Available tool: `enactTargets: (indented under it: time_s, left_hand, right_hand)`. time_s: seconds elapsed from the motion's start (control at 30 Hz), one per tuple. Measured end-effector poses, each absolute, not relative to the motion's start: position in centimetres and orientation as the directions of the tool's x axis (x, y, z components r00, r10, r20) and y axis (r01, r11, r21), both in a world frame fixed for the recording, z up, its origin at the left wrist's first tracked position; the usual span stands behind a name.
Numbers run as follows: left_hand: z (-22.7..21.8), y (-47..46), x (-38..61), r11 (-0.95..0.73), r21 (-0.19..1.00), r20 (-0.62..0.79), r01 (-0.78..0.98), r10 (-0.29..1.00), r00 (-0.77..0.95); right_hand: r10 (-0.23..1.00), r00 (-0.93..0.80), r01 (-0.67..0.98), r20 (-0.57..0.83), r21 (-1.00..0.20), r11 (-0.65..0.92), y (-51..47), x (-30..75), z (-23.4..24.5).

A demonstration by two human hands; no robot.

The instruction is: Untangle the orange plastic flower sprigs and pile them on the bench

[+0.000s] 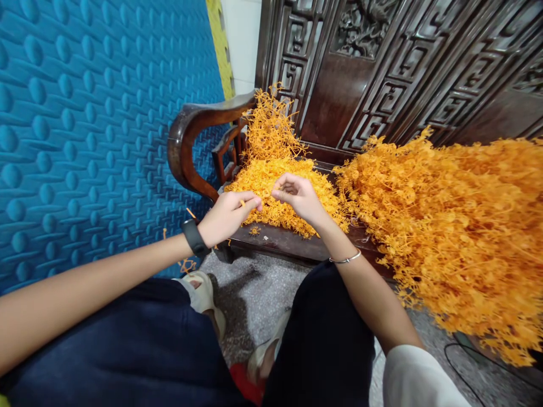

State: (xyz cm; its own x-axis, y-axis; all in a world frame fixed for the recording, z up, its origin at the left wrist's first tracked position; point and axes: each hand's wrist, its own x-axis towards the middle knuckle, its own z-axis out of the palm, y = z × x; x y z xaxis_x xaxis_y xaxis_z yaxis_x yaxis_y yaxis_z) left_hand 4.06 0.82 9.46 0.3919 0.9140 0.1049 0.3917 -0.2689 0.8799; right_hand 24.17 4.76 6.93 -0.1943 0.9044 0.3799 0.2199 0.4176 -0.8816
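Note:
My left hand [231,215], with a dark band on its wrist, is closed in a pinch over the bench seat. A bit of a thin orange strip piece [242,203] shows between its fingers. Just to the right, my right hand [297,198] has its fingers curled and the thumb brought against them; whatever it pinches is too small to make out. The fingertips of both hands are close together but apart. Beneath and behind them lies a heap of loose orange spidery pieces [292,217]. One such single piece [254,230] rests near the seat's front edge.
A carved dark wooden bench [335,102] has a curved armrest [182,135] at left. A much larger orange pile [458,226] fills the right side. Blue textured matting [85,130] covers the left. A black cable [453,362] lies on the speckled floor [250,299].

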Motion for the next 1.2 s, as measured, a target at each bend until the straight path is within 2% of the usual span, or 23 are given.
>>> enactTargets:
  time_s: [0.07, 0.13, 0.2, 0.27, 0.33, 0.47, 0.53, 0.7, 0.8, 0.9, 0.97, 1.03, 1.1, 1.2]
  left_hand:
    - [9.7, 0.9, 3.4, -0.185, 0.931, 0.075, 0.316, 0.941, 0.329]
    - [10.1, 1.0, 2.7, -0.100, 0.972, 0.040, 0.214, 0.963, 0.268]
    - [10.6, 1.1, 2.2, -0.067, 0.988, 0.027, 0.140, 0.963, 0.269]
    - [10.8, 1.1, 2.1, -0.058, 0.994, 0.027, 0.091, 0.950, 0.310]
    - [10.7, 1.0, 2.4, -0.021, 0.999, 0.003, 0.047, 0.938, 0.347]
    - [10.4, 1.0, 3.1, 0.041, 0.999, -0.028, -0.027, 0.925, 0.380]
    - [10.3, 1.1, 3.3, 0.061, 0.996, -0.033, -0.058, 0.918, 0.396]
    - [10.2, 1.3, 3.5, 0.117, 0.989, -0.069, -0.085, 0.900, 0.431]
    - [10.0, 1.3, 3.7, 0.140, 0.985, -0.082, -0.103, 0.896, 0.437]
    - [9.9, 1.3, 4.0, 0.163, 0.980, -0.098, -0.118, 0.899, 0.426]
    - [9.7, 1.3, 4.2, 0.156, 0.980, -0.089, -0.126, 0.902, 0.422]
    - [9.6, 1.4, 4.3, 0.129, 0.984, -0.070, -0.119, 0.910, 0.408]
    - [9.5, 1.4, 4.4, 0.081, 0.994, -0.049, -0.068, 0.924, 0.379]
    - [9.5, 1.4, 4.2, 0.031, 0.997, -0.054, 0.075, 0.940, 0.337]
  right_hand:
    - [0.889, 0.018, 0.337, 0.457, -0.840, 0.425, 6.6, 27.1, 6.4]
    - [0.856, 0.222, 0.380, 0.468, -0.850, 0.366, 8.5, 30.7, 5.6]
    - [0.807, 0.338, 0.407, 0.485, -0.848, 0.340, 10.1, 33.8, 4.6]
    - [0.818, 0.315, 0.468, 0.481, -0.829, 0.307, 11.1, 35.4, 3.4]
    - [0.849, 0.220, 0.559, 0.480, -0.775, 0.294, 11.5, 35.4, 2.6]
    - [0.843, 0.092, 0.679, 0.529, -0.653, 0.335, 10.9, 33.1, 2.4]
    - [0.832, 0.116, 0.685, 0.542, -0.651, 0.328, 10.6, 32.2, 2.7]
    - [0.809, 0.294, 0.682, 0.509, -0.705, 0.196, 10.7, 31.5, 2.8]
    - [0.764, 0.324, 0.657, 0.557, -0.714, 0.242, 10.0, 30.4, 3.5]
    - [0.838, 0.177, 0.429, 0.517, -0.806, 0.407, 7.4, 27.4, 5.2]
    - [0.888, -0.088, 0.260, 0.452, -0.850, 0.458, 5.1, 24.6, 6.2]
    - [0.868, -0.313, 0.184, 0.386, -0.872, 0.454, 3.1, 22.0, 6.6]
    - [0.848, -0.403, 0.180, 0.344, -0.879, 0.442, 1.9, 20.2, 6.4]
    - [0.871, -0.404, 0.148, 0.280, -0.920, 0.364, 1.4, 19.2, 5.7]
